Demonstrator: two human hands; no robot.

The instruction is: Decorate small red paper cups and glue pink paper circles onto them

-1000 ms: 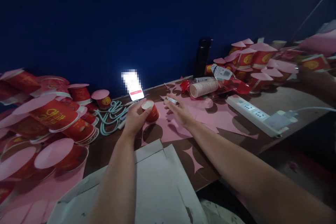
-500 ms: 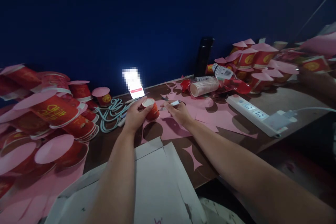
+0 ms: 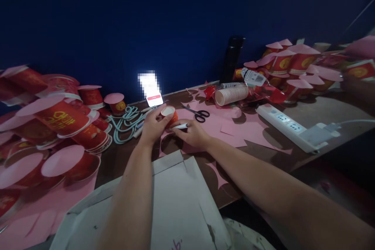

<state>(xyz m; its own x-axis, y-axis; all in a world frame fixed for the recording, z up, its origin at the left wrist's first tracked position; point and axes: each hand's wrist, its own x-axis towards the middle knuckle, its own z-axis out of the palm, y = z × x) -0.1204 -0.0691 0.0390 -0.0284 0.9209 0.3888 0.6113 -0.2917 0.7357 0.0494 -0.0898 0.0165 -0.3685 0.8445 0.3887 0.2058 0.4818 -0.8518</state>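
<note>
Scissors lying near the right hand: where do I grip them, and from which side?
Probably by the black handle loops, coming from the near right. The scissors appear to lie flat, loops toward the right, blades pointing away and left. The right hand is just in front but holds a white pen-like tool, which likely needs setting down first.

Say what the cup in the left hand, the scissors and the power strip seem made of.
Cup: probably paper, thin-walled, red outside, pale inside; gloss unclear. Scissors: dark looped handles, likely plastic; slim blades presumably metal. Power strip: probably plastic, by its smooth, boxy white housing.
</note>
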